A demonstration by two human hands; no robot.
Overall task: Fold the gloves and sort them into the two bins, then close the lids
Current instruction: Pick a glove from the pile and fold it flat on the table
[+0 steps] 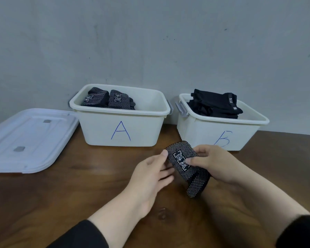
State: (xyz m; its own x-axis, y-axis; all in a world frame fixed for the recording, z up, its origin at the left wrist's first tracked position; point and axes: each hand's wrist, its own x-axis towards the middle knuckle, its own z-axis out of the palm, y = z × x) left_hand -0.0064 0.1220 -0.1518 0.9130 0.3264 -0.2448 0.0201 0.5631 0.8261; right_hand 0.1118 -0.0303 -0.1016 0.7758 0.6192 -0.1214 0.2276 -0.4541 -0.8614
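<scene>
**Both hands on a dotted glove in front of the bins**

Both hands hold one dotted glove [186, 167] just above the table [79, 194], in front of the gap between the two bins. The left hand [150, 174] takes the glove's left edge, thumb on top near the upper corner and fingers reaching under it. The right hand [213, 163] pinches it from the right, its thumb pressed on the white printed mark and its fingers curled behind the fabric.

The glove is black with white dots. Its long axis runs from upper left, toward bin A [122, 129], down to lower right, toward the person. The rounded upper end points at the bins; the lower end hangs as a narrow flap below the right hand. It lies between the hands, touching both.

Bin A stands behind and to the left, open, with two folded dotted gloves [107, 99] at its left end. Bin B [220, 133] stands just beside it on the right, also open, with a stack of plain black gloves [215, 106] rising above its rim. A white lid [29, 140] lies flat on the table left of bin A, its corner close to that bin. Grey wall [150, 42] runs behind both bins. Dark sleeves [82, 237] cover the forearms at the bottom edge.
</scene>
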